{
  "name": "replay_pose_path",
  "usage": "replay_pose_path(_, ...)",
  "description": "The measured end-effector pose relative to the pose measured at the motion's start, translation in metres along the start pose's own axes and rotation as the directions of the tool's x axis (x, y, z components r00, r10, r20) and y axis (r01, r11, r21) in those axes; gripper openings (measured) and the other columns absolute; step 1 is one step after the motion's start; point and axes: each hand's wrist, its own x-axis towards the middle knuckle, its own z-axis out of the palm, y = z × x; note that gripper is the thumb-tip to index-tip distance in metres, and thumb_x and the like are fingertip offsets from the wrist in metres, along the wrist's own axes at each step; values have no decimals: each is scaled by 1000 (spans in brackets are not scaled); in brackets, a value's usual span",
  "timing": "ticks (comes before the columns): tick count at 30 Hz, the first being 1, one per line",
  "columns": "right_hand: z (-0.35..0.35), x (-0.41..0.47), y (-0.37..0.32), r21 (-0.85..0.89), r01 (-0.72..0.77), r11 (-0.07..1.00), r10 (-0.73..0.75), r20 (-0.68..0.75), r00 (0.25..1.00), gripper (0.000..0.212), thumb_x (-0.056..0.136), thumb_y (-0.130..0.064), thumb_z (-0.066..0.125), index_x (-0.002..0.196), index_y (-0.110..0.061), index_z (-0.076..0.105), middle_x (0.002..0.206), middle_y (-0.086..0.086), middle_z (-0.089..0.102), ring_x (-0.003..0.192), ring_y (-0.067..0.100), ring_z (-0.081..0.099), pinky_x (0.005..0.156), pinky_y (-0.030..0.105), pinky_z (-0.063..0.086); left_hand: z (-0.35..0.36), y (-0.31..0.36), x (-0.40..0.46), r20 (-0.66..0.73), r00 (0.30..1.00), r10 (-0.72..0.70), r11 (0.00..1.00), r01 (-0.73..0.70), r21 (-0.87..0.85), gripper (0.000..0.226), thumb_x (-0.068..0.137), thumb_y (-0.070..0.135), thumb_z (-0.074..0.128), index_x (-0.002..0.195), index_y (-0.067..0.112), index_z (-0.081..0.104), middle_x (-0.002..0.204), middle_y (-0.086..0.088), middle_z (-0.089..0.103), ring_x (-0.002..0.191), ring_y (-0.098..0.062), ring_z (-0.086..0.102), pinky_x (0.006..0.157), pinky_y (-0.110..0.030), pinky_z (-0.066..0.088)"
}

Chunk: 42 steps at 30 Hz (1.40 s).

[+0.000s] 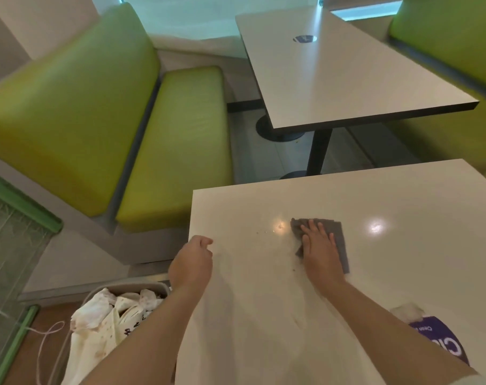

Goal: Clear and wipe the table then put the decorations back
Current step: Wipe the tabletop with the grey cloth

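A white table (pixel 389 207) fills the lower right of the head view. A grey folded cloth (pixel 337 232) lies on it near the middle. My right hand (pixel 321 247) presses flat on the cloth with straight fingers. Small crumbs (pixel 264 232) lie on the tabletop just left of the cloth. My left hand (pixel 193 261) hovers at the table's left edge with its fingers loosely curled, holding nothing. A purple round sticker (pixel 441 341) with white lettering sits near the table's front right, with a crumpled white tissue (pixel 407 312) at its upper edge.
A grey bin (pixel 130 287) holding crumpled white paper wrappers (pixel 102 312) stands on the floor left of the table. Green padded benches (pixel 175 140) flank a second white table (pixel 347 73) farther back. A green-framed glass partition (pixel 11 245) is at the far left.
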Motion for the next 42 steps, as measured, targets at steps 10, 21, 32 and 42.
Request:
replay_pose_path(10,9,88,-24,117,-21,993,11,84,996,45,107,-15,21,152,-16,30,161,1,22,150,20,4,119,41,-5,-22,-51,67,240,960,-146,969,90,228,15,92,33,65,103,28,73,92,7,73,82,-14,69,84,-36,56)
replay_pose_path(21,63,143,-110,-225,77,971,-34,190,981,53,105,-37,21,156,-29,9,164,-5,-1,151,20,-6,120,47,-6,-25,-39,85,312,939,-145,940,33,340,8,90,29,64,88,22,63,92,1,71,81,-18,70,83,-36,56)
replay_pose_path(32,105,129,-166,-200,448,872,-350,386,854,50,105,-42,17,155,-39,10,164,-10,-1,150,17,-6,119,45,-8,-19,-46,94,322,930,-178,946,73,315,16,87,35,67,98,23,67,90,2,71,82,-18,71,78,-34,55)
replay_pose_path(42,46,137,-78,-345,3,938,19,60,998,52,105,-40,12,156,-33,6,164,-4,-1,151,21,-4,121,48,-5,-17,-45,106,388,891,-235,970,188,156,12,80,20,76,88,14,71,77,-4,74,74,-24,73,77,-38,60)
